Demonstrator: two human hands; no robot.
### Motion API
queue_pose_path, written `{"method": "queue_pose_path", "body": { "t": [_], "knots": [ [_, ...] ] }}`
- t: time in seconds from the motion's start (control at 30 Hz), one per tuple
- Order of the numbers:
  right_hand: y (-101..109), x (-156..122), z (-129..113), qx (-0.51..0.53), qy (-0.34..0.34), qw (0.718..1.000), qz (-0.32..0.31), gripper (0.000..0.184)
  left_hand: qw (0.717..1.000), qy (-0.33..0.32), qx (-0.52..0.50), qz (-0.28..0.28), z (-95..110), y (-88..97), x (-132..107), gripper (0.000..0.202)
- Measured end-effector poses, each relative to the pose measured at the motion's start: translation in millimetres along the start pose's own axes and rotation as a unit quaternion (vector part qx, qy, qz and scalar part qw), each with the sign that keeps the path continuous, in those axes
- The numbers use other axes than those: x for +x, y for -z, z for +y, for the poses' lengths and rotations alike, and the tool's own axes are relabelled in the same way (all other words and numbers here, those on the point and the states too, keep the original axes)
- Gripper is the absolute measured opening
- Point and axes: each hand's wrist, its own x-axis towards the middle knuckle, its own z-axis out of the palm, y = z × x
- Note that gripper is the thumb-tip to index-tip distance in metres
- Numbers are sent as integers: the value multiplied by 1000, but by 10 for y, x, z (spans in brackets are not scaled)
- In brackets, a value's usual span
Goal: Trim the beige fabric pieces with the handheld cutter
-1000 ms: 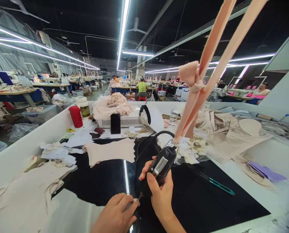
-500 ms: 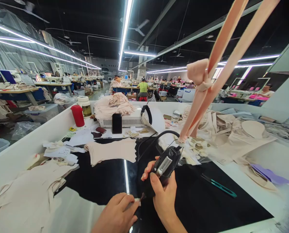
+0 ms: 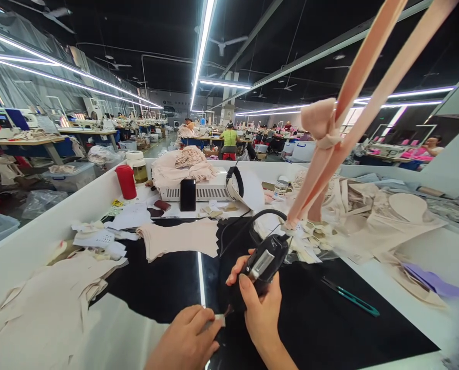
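In the lower middle of the head view my right hand (image 3: pixel 262 308) is wrapped round a black corded hand tool (image 3: pixel 266 259) with a bright metal plate on its side. Knotted pink fabric straps (image 3: pixel 322 154) run up from its rear end. Its narrow brownish tip (image 3: pixel 228 309) points down to the left, close to my left fingertips. My left hand (image 3: pixel 193 334) is closed, its thumb and fingers on a small pale piece (image 3: pixel 221 320) just above the black mat (image 3: pixel 322 318). The tool tip is beside this piece; whether they touch I cannot tell.
Stacked beige fabric pieces (image 3: pixel 181 239) lie on the mat, with more fabric (image 3: pixel 40 303) at left. Green-handled thread snips (image 3: pixel 350 298) lie at right. Behind are a phone (image 3: pixel 188 195), a red container (image 3: pixel 126 181) and a pile of beige garments (image 3: pixel 387 210). People sit at machines farther back.
The whole view has shifted slightly to one side. Both hands, the tool and the small pale piece keep nearly the same places relative to each other.
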Motion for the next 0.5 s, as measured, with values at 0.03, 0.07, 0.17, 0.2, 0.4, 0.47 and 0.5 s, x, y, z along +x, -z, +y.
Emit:
{"method": "queue_pose_path", "body": {
  "t": [0.03,0.07,0.17,0.2,0.4,0.47,0.5],
  "knots": [
    [0,-1,1,0,0,1000,0,31,1000,-1,0,0,0,3,4,20],
    [-1,-1,2,-1,1,1000,-1,30,1000,-1,0,1,0,5,7,22],
    [1,-2,3,-5,0,1000,-2,29,1000,-4,1,4,1,5,10,25],
    [2,0,-1,-6,0,1000,-1,29,1000,-3,0,3,0,3,8,25],
    [-3,50,-66,-1,-6,1000,16,32,1000,12,-19,-11,-16,-20,-33,17],
    [-11,67,-85,8,0,1000,21,31,1000,15,-24,-12,-17,-23,-42,15],
    [-15,71,-88,11,0,1000,21,31,999,15,-24,-16,-15,-21,-43,15]
  ]
}}
